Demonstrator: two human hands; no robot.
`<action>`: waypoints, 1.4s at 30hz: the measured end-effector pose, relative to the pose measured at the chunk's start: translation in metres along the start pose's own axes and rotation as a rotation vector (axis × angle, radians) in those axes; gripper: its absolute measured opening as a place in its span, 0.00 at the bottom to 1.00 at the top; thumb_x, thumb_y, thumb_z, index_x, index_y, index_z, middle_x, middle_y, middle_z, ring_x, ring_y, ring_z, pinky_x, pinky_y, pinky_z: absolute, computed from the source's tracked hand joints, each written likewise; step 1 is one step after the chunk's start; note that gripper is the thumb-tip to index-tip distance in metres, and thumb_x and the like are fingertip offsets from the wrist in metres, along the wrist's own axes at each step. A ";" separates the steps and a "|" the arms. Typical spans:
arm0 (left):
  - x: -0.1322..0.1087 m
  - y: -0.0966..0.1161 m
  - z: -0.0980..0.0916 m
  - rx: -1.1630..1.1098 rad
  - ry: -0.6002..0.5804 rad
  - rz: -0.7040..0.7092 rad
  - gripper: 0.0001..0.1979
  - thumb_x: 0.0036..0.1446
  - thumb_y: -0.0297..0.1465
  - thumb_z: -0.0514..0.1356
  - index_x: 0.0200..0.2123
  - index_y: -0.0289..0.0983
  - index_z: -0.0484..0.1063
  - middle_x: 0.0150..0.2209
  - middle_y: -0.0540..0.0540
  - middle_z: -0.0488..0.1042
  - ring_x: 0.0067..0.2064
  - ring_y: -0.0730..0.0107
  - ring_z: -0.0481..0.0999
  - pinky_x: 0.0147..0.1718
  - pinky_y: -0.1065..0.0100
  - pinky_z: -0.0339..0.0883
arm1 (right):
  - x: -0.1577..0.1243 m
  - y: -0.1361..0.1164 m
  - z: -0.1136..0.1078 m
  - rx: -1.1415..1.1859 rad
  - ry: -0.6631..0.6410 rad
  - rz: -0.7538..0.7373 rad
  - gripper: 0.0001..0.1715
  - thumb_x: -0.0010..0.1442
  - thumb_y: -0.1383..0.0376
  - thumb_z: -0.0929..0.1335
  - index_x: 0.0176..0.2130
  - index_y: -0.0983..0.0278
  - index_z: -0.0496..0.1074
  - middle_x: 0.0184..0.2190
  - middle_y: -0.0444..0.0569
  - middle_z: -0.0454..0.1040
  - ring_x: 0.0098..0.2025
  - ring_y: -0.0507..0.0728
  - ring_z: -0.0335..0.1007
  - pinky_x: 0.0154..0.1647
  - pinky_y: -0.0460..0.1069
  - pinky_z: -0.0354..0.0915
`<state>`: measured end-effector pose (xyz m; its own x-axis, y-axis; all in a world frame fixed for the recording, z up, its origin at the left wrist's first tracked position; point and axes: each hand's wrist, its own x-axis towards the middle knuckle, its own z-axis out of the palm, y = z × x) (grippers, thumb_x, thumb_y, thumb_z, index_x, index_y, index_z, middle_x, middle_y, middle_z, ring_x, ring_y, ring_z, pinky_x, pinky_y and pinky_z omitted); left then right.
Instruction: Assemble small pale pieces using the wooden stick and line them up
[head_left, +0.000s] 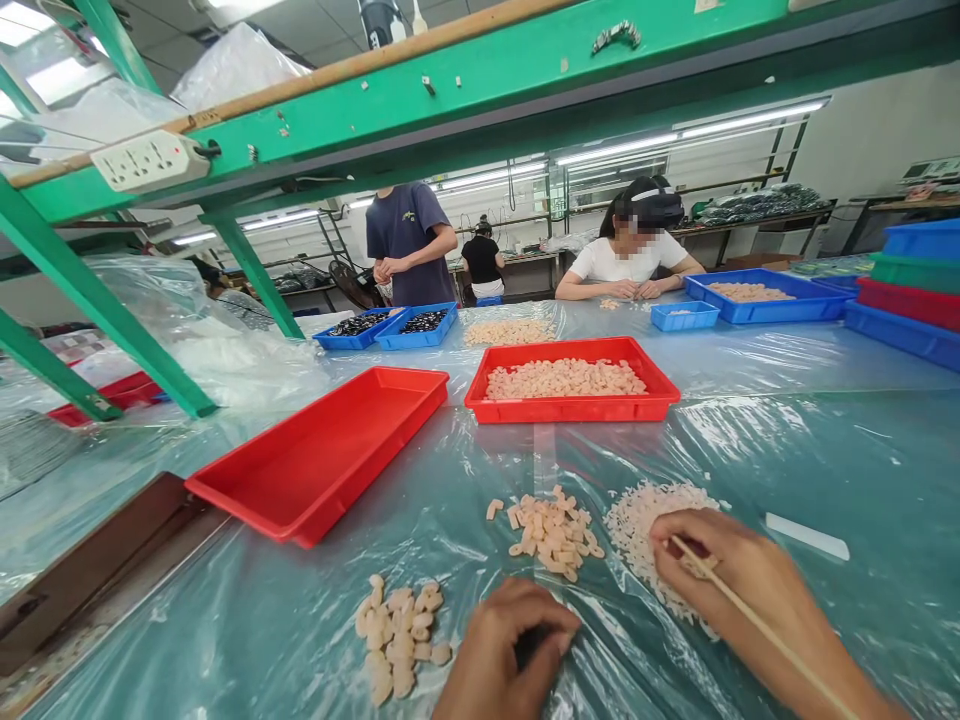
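My right hand (739, 585) is closed around a thin pale wooden stick (757, 625), which slants back over the wrist. Its fingertips are at a spread heap of tiny white pieces (637, 520). My left hand (514, 650) is low in the middle, thumb and forefinger curled together; whatever lies between them is hidden. Just beyond it is a small pile of beige pieces (553, 535), some of them bent like elbows. Left of that hand lies a cluster of larger beige pieces (397, 635), rounded and lumpy.
A red tray (480, 410) full of beige pieces stands ahead, beside a bare red tray (300, 470). A white strip (806, 535) lies at right. Stacked trays (915, 290) stand far right. A green shelf frame (487, 95) crosses overhead. People are beyond the table.
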<state>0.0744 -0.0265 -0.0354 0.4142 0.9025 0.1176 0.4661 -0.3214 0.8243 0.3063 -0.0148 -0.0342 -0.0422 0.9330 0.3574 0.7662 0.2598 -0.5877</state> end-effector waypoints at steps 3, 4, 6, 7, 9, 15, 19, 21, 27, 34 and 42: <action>0.001 0.002 0.008 0.162 -0.127 0.070 0.11 0.53 0.20 0.57 0.34 0.34 0.79 0.32 0.42 0.76 0.37 0.62 0.73 0.37 0.68 0.63 | 0.003 0.018 -0.007 -0.233 0.126 0.005 0.12 0.56 0.60 0.60 0.29 0.60 0.69 0.26 0.49 0.73 0.26 0.60 0.70 0.21 0.49 0.61; 0.001 0.002 0.010 0.197 -0.148 0.072 0.12 0.52 0.19 0.57 0.34 0.34 0.79 0.31 0.41 0.75 0.37 0.62 0.72 0.37 0.68 0.63 | 0.004 0.021 -0.007 -0.277 0.161 -0.001 0.13 0.56 0.60 0.59 0.31 0.61 0.70 0.27 0.50 0.73 0.27 0.61 0.70 0.21 0.50 0.61; 0.001 0.002 0.011 0.225 -0.161 0.062 0.12 0.51 0.19 0.58 0.36 0.34 0.79 0.32 0.41 0.75 0.38 0.61 0.72 0.38 0.67 0.63 | 0.005 0.024 -0.004 -0.283 0.204 -0.034 0.16 0.58 0.60 0.58 0.35 0.63 0.71 0.30 0.53 0.75 0.32 0.64 0.71 0.25 0.53 0.64; 0.000 0.001 0.011 0.219 -0.155 0.047 0.12 0.50 0.19 0.60 0.37 0.34 0.79 0.34 0.41 0.75 0.39 0.61 0.72 0.39 0.67 0.63 | 0.005 0.023 -0.002 -0.248 0.206 -0.048 0.17 0.59 0.60 0.58 0.37 0.64 0.72 0.33 0.54 0.75 0.35 0.65 0.71 0.28 0.54 0.66; -0.001 -0.001 0.009 0.197 -0.140 0.006 0.13 0.49 0.21 0.62 0.40 0.34 0.77 0.37 0.40 0.74 0.41 0.60 0.72 0.40 0.66 0.64 | 0.004 0.016 0.002 -0.115 0.150 -0.054 0.18 0.61 0.60 0.58 0.42 0.64 0.72 0.39 0.54 0.75 0.40 0.64 0.71 0.35 0.54 0.67; -0.005 -0.005 0.006 0.195 -0.095 -0.047 0.08 0.49 0.23 0.62 0.35 0.36 0.78 0.35 0.43 0.73 0.39 0.62 0.72 0.39 0.67 0.63 | -0.012 -0.023 0.020 0.339 -0.127 -0.054 0.19 0.65 0.58 0.59 0.28 0.61 0.70 0.27 0.46 0.74 0.32 0.55 0.73 0.34 0.44 0.66; -0.005 -0.005 0.009 0.187 -0.081 -0.045 0.08 0.49 0.21 0.61 0.31 0.36 0.78 0.34 0.44 0.72 0.38 0.63 0.72 0.38 0.68 0.63 | -0.021 -0.038 0.036 0.346 -0.191 -0.105 0.24 0.66 0.59 0.56 0.21 0.62 0.63 0.19 0.42 0.65 0.22 0.52 0.66 0.23 0.44 0.59; -0.005 -0.005 0.010 0.182 -0.067 -0.039 0.08 0.48 0.21 0.61 0.31 0.35 0.78 0.34 0.44 0.73 0.38 0.63 0.72 0.38 0.68 0.63 | -0.023 -0.039 0.044 0.343 -0.208 -0.141 0.24 0.66 0.59 0.55 0.22 0.62 0.62 0.18 0.42 0.64 0.21 0.52 0.65 0.21 0.44 0.58; -0.006 -0.008 0.013 0.189 -0.047 -0.019 0.07 0.48 0.21 0.62 0.30 0.36 0.77 0.33 0.44 0.73 0.38 0.62 0.72 0.37 0.68 0.63 | -0.025 -0.032 0.055 0.285 -0.227 -0.201 0.25 0.66 0.59 0.54 0.21 0.62 0.61 0.17 0.42 0.64 0.19 0.52 0.63 0.20 0.43 0.56; -0.006 -0.005 0.013 0.229 -0.045 -0.014 0.05 0.48 0.22 0.60 0.28 0.35 0.76 0.31 0.44 0.73 0.36 0.62 0.71 0.36 0.68 0.62 | -0.027 -0.033 0.055 0.125 -0.226 -0.338 0.27 0.69 0.61 0.51 0.27 0.62 0.67 0.23 0.45 0.73 0.27 0.54 0.70 0.27 0.45 0.62; -0.006 -0.013 0.018 0.203 0.015 0.019 0.05 0.46 0.22 0.60 0.25 0.36 0.74 0.28 0.47 0.71 0.33 0.65 0.70 0.32 0.70 0.60 | -0.031 -0.036 0.058 0.052 -0.136 -0.505 0.24 0.68 0.64 0.54 0.23 0.62 0.63 0.19 0.43 0.68 0.23 0.53 0.66 0.26 0.46 0.60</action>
<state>0.0802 -0.0331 -0.0567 0.4133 0.8996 0.1413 0.6069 -0.3878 0.6937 0.2427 -0.0384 -0.0658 -0.4835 0.7111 0.5104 0.5960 0.6945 -0.4030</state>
